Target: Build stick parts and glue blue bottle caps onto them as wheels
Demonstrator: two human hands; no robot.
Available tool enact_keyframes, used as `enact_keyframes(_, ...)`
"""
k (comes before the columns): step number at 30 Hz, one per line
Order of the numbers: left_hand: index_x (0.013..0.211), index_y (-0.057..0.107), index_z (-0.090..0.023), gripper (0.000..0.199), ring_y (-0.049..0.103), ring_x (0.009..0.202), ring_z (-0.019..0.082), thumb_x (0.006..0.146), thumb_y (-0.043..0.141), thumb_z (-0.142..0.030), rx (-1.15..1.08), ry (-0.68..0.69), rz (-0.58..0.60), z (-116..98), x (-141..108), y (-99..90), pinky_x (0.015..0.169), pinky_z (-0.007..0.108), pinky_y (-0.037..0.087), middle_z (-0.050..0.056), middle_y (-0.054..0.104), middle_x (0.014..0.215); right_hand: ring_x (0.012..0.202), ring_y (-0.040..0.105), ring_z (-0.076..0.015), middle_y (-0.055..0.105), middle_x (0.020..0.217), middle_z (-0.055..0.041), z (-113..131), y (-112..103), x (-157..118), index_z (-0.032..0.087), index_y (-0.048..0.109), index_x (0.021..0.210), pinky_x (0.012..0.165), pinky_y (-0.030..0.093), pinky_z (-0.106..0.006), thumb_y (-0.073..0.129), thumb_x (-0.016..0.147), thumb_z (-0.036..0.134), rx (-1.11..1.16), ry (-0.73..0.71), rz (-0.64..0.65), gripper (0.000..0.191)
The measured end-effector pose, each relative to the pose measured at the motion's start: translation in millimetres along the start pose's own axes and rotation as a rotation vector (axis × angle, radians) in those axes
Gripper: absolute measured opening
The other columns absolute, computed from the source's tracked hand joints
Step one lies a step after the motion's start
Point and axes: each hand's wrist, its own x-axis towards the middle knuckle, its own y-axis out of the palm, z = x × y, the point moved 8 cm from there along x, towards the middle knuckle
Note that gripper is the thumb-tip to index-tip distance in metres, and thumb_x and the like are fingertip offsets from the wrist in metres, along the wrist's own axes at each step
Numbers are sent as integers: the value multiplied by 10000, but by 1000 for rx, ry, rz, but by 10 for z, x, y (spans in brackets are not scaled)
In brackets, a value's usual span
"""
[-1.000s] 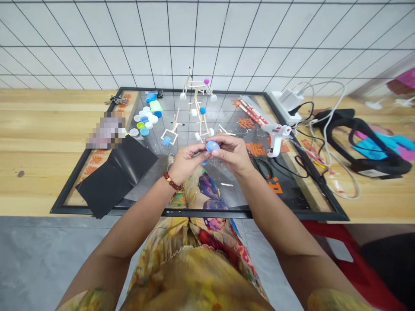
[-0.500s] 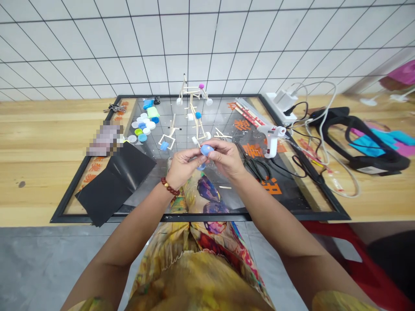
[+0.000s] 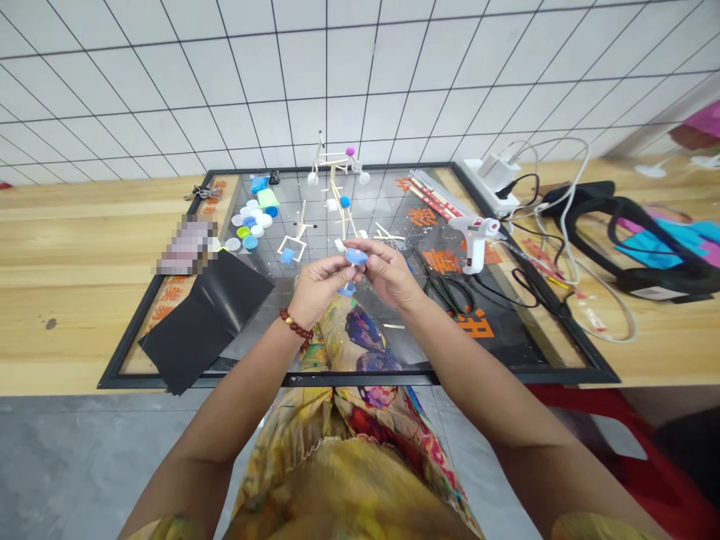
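Observation:
In front of me my left hand (image 3: 327, 289) and my right hand (image 3: 389, 274) meet over the board, both closed in a pinch. Between their fingertips is a blue bottle cap (image 3: 356, 257), held nearly flat. Just below it a second blue cap (image 3: 347, 289) hangs close to my left thumb; a short pale piece seems to join the two, partly hidden by fingers. Beyond my hands stands a stick model (image 3: 336, 180) with white, blue and pink round pieces. To its left lies a smaller stick frame (image 3: 292, 244) with a blue piece.
Several bottle caps (image 3: 250, 222) lie at the left, behind a black sheet (image 3: 205, 322). At the right are a white glue gun (image 3: 474, 241), black scissors (image 3: 450, 292), striped packets (image 3: 436, 196) and a power strip (image 3: 495, 184) with tangled cables. A black frame edge (image 3: 360, 378) borders the glass board.
The upper blue cap has turned from tilted to flatter, showing more of its side. My right fingers have shifted around it. The view has drifted slightly, moving the scene right.

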Motion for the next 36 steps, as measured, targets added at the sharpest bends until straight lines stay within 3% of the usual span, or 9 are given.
enact_keyframes(4,804,792,-193,265,669,770,160,710,839,-436,-8,3,-12,9,22,-40,750,283,512,38,757,754,704,498,-132,618,783,3,-2,-57,25,235,778,1054,690,460,-286,763,692,685,4,-27,-9,578)
enact_keyframes(8,707,772,-167,278,687,848,182,708,832,-438,-75,-107,9,99,32,-53,757,285,511,72,764,790,745,555,-142,645,801,-3,-35,-65,30,244,787,1042,737,479,-292,778,704,648,-13,16,7,526)
enact_keyframes(12,705,766,-153,308,681,741,169,651,867,-438,-118,-209,21,185,24,-46,692,281,509,75,751,732,730,592,-144,705,825,-13,-87,-43,22,227,796,988,732,495,-303,838,663,578,-23,91,8,481)
enact_keyframes(18,767,768,-158,365,680,675,161,601,903,-454,-141,-196,19,204,29,-31,676,282,513,55,744,680,833,637,-144,738,880,-2,-58,-48,21,243,804,866,791,509,-293,912,604,455,-43,49,-46,354)
enact_keyframes(23,763,778,-166,375,682,691,160,584,911,-468,-129,-182,6,190,32,-35,695,280,518,54,749,680,699,598,-117,712,769,1,-117,-40,19,213,800,834,704,494,-273,917,575,484,25,108,-60,393)
enact_keyframes(29,776,792,-184,351,668,729,163,613,894,-478,-79,-161,-7,196,42,-65,702,282,506,56,755,709,604,532,-111,636,631,8,-171,-21,25,186,740,672,613,458,-268,896,573,537,67,133,-73,396)
enact_keyframes(36,739,771,-174,343,591,629,113,642,874,-486,-51,-112,9,148,42,-38,643,254,458,21,705,663,579,491,-84,638,688,40,-128,87,5,210,779,901,628,457,-269,912,578,437,63,111,23,417)
